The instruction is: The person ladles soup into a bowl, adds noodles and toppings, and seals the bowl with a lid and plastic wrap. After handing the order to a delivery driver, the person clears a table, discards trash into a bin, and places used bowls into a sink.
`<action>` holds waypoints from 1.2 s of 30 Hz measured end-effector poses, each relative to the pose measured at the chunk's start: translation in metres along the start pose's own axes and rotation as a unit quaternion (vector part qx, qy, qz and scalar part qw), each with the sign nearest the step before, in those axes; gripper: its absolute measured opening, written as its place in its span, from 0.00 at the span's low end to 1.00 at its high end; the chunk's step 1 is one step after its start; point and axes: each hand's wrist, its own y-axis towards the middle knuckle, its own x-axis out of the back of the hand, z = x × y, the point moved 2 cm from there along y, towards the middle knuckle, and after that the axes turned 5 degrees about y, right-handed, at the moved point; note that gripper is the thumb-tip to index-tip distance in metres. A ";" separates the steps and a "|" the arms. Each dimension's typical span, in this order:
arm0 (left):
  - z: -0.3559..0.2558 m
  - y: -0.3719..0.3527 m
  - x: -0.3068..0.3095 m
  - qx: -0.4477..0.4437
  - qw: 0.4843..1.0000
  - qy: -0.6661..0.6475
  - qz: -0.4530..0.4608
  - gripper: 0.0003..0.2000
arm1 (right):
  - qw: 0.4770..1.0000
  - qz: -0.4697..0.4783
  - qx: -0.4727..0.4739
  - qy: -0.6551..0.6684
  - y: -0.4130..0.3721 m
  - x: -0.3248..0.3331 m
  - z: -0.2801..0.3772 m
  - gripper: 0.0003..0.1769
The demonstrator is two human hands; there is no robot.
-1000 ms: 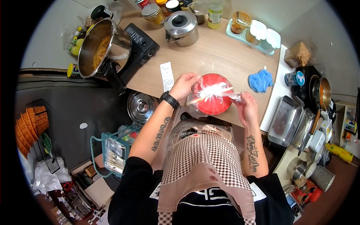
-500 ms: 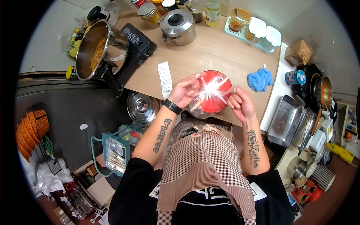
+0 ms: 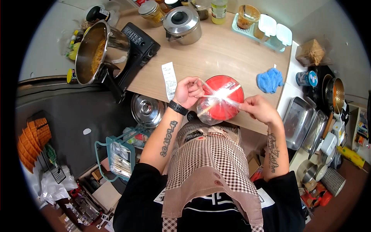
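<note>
A round red lid or container (image 3: pixel 223 82) sits at the table's front edge inside a clear plastic bag (image 3: pixel 208 113). My left hand (image 3: pixel 188 92) is closed on a twisted end of the bag, to the left of the red round. On the other side my right hand (image 3: pixel 261 108) pinches another end of the plastic. Between the hands the plastic is drawn taut and gathers over the middle of the red surface, where glare hides the detail. What lies under the red top is hidden.
Left of the hands lie a paper receipt (image 3: pixel 169 81) and a portable stove (image 3: pixel 141 44) beside a large pot (image 3: pixel 92 58). A lidded pot (image 3: pixel 182 25) stands behind. On the right are a blue cloth (image 3: pixel 269 81) and a metal tray (image 3: pixel 298 123).
My right hand has moved right and down, turning sideways as it pulls its plastic end. My left hand has shifted slightly left. The red round appears slightly farther right.
</note>
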 end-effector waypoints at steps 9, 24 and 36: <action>-0.027 -0.008 0.006 0.017 0.986 0.050 -0.157 0.16 | 0.627 -0.061 0.041 0.775 0.013 -0.055 -0.044 0.12; 0.005 -0.007 -0.072 0.095 0.945 0.312 -0.013 0.12 | 0.942 -0.238 0.193 0.136 0.034 -0.072 0.041 0.20; 0.000 -0.014 -0.060 0.137 0.938 0.307 -0.082 0.11 | 0.913 -0.150 0.297 0.237 0.054 -0.088 0.024 0.17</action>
